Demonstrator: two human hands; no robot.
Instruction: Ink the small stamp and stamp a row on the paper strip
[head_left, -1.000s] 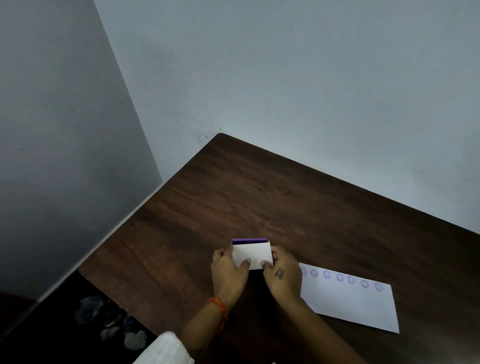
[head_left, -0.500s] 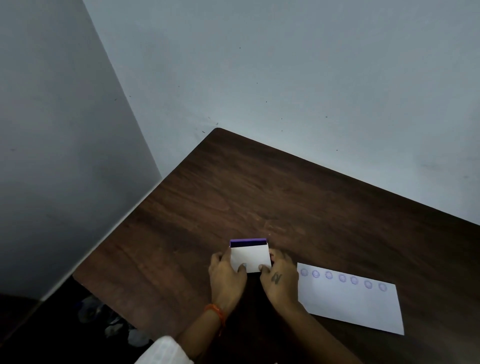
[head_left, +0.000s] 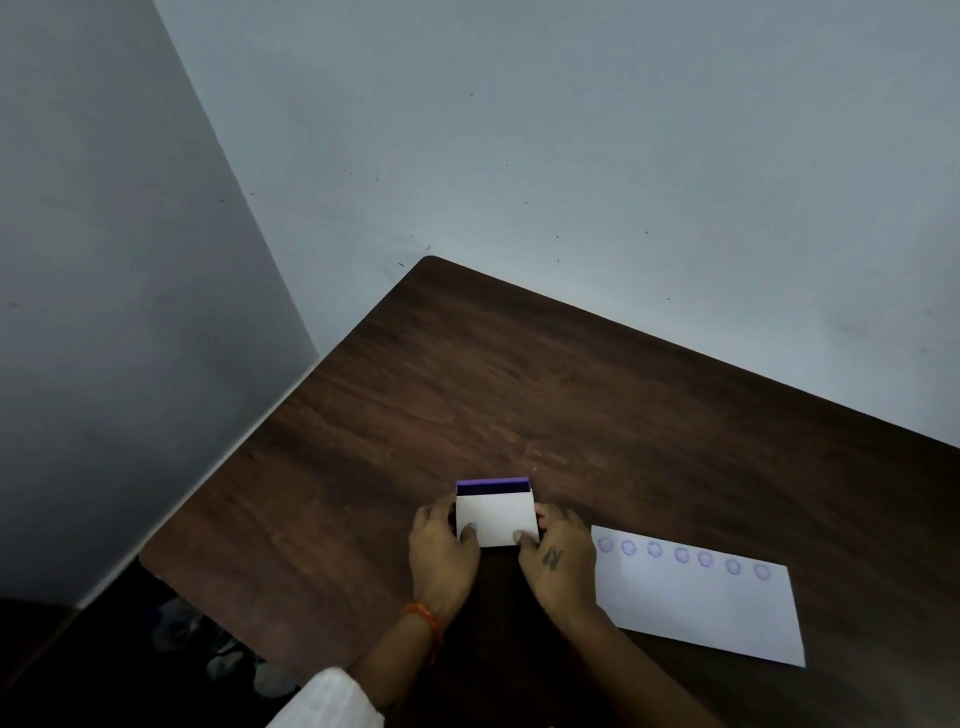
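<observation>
A white ink pad box (head_left: 496, 517) with a purple far edge rests on the dark wooden table (head_left: 519, 389). My left hand (head_left: 441, 558) grips its left side and my right hand (head_left: 558, 558) grips its right side, thumbs on its white top. To the right lies the white paper strip (head_left: 701, 608), carrying a row of several purple round stamp marks along its far edge. The small stamp itself is not visible.
The table sits in a corner, with grey walls (head_left: 571, 156) behind and to the left. Its left edge drops to a dark floor where several blurred objects (head_left: 228, 660) lie.
Both hands stay on the ink pad box, and less of its purple edge shows now. The view has shifted slightly.
</observation>
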